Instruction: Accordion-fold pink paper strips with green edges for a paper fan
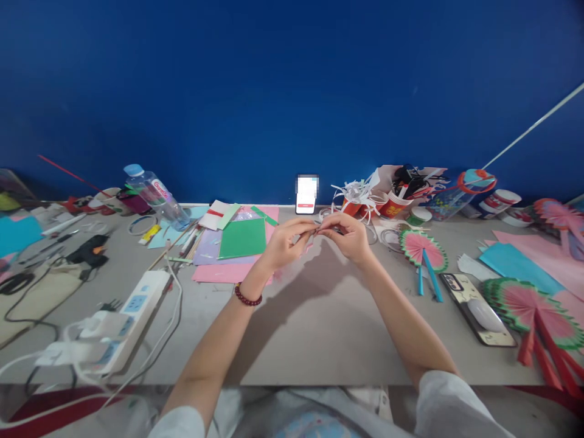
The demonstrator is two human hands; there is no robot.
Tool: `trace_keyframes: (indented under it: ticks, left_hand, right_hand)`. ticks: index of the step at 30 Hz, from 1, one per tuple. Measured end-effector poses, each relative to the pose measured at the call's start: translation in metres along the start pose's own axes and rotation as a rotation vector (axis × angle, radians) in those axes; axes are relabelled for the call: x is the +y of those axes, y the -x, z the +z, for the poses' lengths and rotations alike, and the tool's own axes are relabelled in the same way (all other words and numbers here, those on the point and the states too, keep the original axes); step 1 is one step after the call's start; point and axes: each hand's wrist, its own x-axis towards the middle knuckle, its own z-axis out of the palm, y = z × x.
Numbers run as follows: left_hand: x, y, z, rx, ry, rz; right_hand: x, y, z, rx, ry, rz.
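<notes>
Where your hands meet: left hand (283, 243) and right hand (350, 239) both pinch a small pinkish piece (309, 247), seemingly paper, before the black-edged, lit phone (305, 198); fingers hide most of it, and a two-handed pinch probably steadies it.
Phone: landmark; upright before the plain blue wall (292, 91), likely so you can watch it hands-free.
Green square sheet (243, 238): left of the phone, atop a flat lilac sheet (208, 248), probably stacked within your reach.
Red paper cup (350, 208): right of the phone, perhaps keeping its curling white strips (358, 192) together.
Pink-and-green pleated fan (417, 244): farther right of the phone, nearer you, spread open.
</notes>
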Motion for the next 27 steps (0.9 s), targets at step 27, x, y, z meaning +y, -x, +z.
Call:
trace_keyframes:
  ticks: [27]
  left_hand:
    - [-0.018,0.002,0.005,0.102,0.195,-0.327]
  right_hand:
    - [0.007,-0.001,-0.004,-0.193,0.134,0.104]
